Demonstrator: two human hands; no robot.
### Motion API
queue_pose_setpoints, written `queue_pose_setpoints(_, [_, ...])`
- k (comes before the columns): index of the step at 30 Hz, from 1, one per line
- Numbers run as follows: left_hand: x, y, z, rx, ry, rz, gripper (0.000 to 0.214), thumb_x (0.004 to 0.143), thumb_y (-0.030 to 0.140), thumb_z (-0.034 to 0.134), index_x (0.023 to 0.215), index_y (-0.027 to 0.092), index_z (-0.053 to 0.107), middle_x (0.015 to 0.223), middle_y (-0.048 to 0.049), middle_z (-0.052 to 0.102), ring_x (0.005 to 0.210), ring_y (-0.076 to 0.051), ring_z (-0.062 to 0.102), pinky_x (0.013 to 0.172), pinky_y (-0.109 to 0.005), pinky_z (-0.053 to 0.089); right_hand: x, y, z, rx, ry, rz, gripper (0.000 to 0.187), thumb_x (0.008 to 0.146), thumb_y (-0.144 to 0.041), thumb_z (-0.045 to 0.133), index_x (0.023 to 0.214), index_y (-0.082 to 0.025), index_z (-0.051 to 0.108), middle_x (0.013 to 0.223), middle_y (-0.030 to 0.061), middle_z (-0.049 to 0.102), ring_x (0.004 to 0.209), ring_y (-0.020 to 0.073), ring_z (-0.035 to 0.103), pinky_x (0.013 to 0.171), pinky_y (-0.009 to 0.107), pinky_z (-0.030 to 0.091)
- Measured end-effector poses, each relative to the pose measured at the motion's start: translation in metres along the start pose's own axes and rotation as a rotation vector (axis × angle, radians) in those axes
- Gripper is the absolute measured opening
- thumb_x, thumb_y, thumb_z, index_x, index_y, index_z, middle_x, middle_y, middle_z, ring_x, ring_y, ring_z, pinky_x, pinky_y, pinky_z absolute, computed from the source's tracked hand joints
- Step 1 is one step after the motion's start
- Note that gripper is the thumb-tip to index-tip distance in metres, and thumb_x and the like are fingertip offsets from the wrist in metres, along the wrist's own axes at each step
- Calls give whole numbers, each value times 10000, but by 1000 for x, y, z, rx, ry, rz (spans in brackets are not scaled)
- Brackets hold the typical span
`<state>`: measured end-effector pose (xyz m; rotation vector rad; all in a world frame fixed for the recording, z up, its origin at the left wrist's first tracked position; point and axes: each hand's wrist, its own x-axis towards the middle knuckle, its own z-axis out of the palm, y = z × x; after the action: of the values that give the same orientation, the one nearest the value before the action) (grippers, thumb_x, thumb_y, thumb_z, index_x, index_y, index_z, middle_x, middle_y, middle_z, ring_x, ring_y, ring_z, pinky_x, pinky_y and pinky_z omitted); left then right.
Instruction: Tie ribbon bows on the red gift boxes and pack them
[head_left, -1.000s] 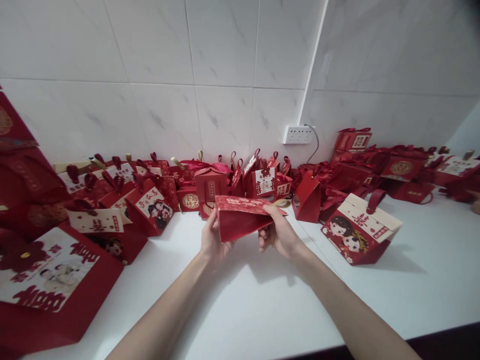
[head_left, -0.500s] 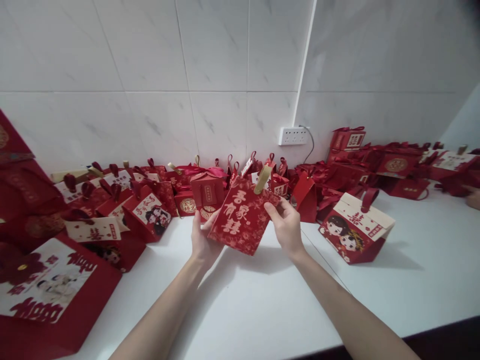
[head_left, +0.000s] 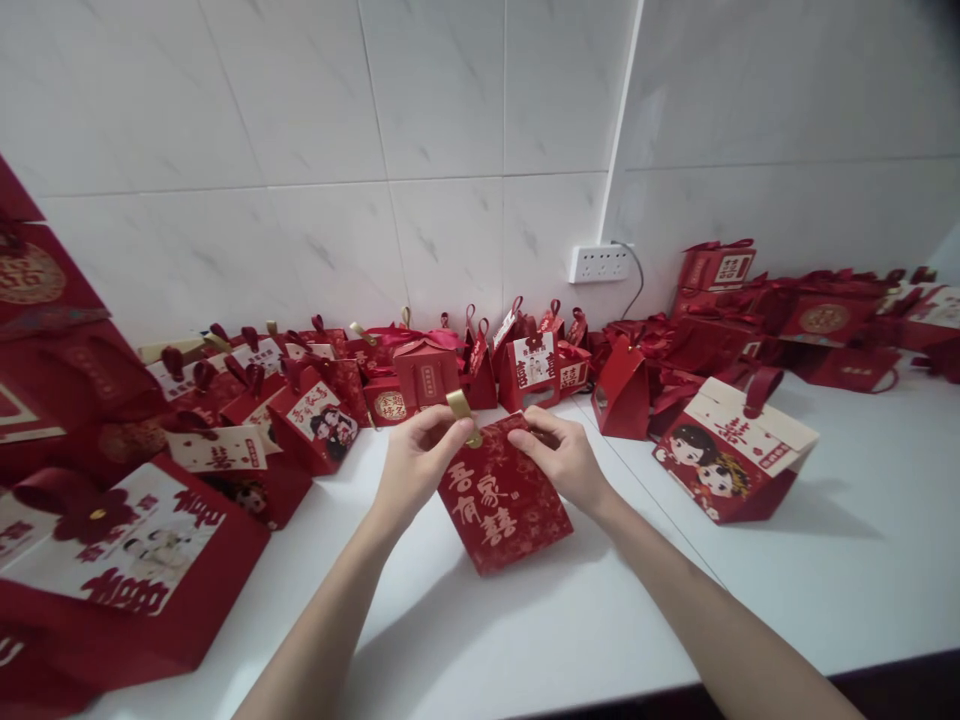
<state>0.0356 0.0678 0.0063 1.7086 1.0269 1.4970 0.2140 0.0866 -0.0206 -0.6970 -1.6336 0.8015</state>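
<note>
A red paper gift box [head_left: 504, 505] with pale gold characters hangs tilted between my hands, just above the white table. My left hand [head_left: 429, 455] pinches its top left corner, beside a gold ribbon loop [head_left: 461, 405]. At the top right corner my right hand [head_left: 559, 455] grips the edge between thumb and fingers. The fingers behind the box are hidden. To the right stands a cream and red gift box [head_left: 729, 455] with two cartoon faces and a dark red ribbon loop.
Several red gift boxes [head_left: 427, 375] line the back of the white table [head_left: 840, 570] along the tiled wall. A large photo-printed box [head_left: 217, 590] stands at the left front, near stacked boxes [head_left: 56, 365]. A power strip [head_left: 600, 264] is on the wall.
The box in my hands has come lower and tilted the other way. My left hand has shifted from its lower left side to the top, by the ribbon loop. The view has turned slightly.
</note>
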Motion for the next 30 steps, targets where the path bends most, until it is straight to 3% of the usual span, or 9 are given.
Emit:
queue_pose_setpoints(5, [-2,8,-4,-43,-37,-52,225,760,354,650,663,151,648,637,-5,619,602,-110,546,574,-196,419,-2,-8,-1,52,-66,29,145,811,-314,611,762,-192,673,754,-5,603,671,127,540,612,239,413])
queue_pose_setpoints(9, [1,5,-17,-336,-337,-245,313,733,436,661,878,161,693,714,-41,626,629,-145,578,505,-202,426,-1,-7,-3,166,-173,165,237,787,-411,634,811,-185,700,771,6,657,730,159,583,655,256,427])
queue_pose_setpoints(11, [2,4,-22,-413,-472,-243,343,722,438,687,936,169,691,730,-45,613,601,-135,566,462,-192,408,-2,-4,0,273,-277,281,303,756,-466,656,806,-170,697,726,5,658,710,159,591,652,255,431])
queue_pose_setpoints(13, [2,3,-24,-422,-505,-153,297,713,409,722,881,165,697,776,-45,595,628,-115,552,506,-187,430,-5,0,6,425,-370,408,351,719,-495,689,784,-151,675,695,-1,643,658,132,581,635,241,431])
queue_pose_setpoints(17, [-1,3,-16,-520,-461,-38,286,641,375,798,709,146,641,879,-46,590,771,-123,555,644,-202,469,-19,5,31,849,-618,718,373,705,-521,680,744,-171,560,575,-57,536,492,76,498,534,230,434])
queue_pose_setpoints(21, [-4,2,1,-668,-392,-131,364,635,394,798,655,157,523,639,-1,603,617,-106,573,556,-191,468,-36,0,53,1011,-885,939,526,785,-725,339,676,-217,422,444,-104,368,326,64,340,405,245,414])
queue_pose_setpoints(25, [-6,2,14,-650,-229,-204,433,600,406,815,630,157,462,543,36,580,451,-53,509,411,-125,383,-41,-7,56,1068,-944,1003,572,788,-755,234,700,-221,417,464,-107,346,318,54,305,400,237,432])
queue_pose_setpoints(30, [-6,2,18,-583,-113,-253,454,600,418,803,614,161,429,574,45,589,411,-41,494,380,-131,388,-36,1,49,865,-970,1007,591,822,-719,195,780,-212,495,521,-94,365,379,69,374,576,357,527])
